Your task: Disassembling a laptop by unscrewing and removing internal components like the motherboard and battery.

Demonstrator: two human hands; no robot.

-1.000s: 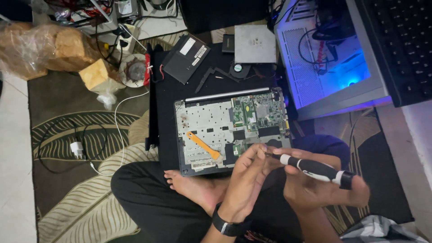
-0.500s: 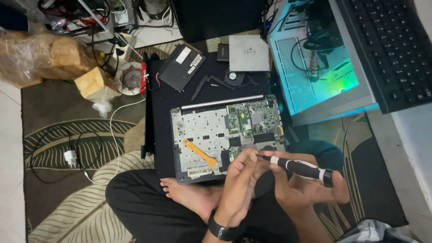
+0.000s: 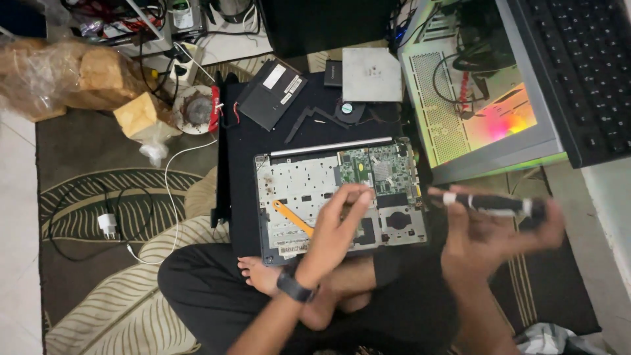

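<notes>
An opened laptop chassis (image 3: 299,190) lies on a black mat in front of my crossed legs, its green circuit board (image 3: 380,169) exposed at the upper right. My left hand (image 3: 338,227) hovers over the chassis middle with fingertips pinched together; whether it grips something small I cannot tell. An orange pry tool (image 3: 291,217) rests on the chassis just left of that hand. My right hand (image 3: 490,240), blurred, is off to the right of the laptop and holds a black electric screwdriver (image 3: 490,204) level, tip pointing left.
A lit desktop computer case (image 3: 473,98) lies open at the upper right beside a black keyboard (image 3: 578,66). A black drive (image 3: 269,95), a silver plate (image 3: 371,73) and a small fan (image 3: 348,108) sit behind the laptop. Cables, a white charger (image 3: 107,225) and wrapped packages (image 3: 59,75) are left.
My right hand has swung the screwdriver away from the laptop to the right. My left hand has moved up over the chassis. The case lighting turned from blue to pink-green.
</notes>
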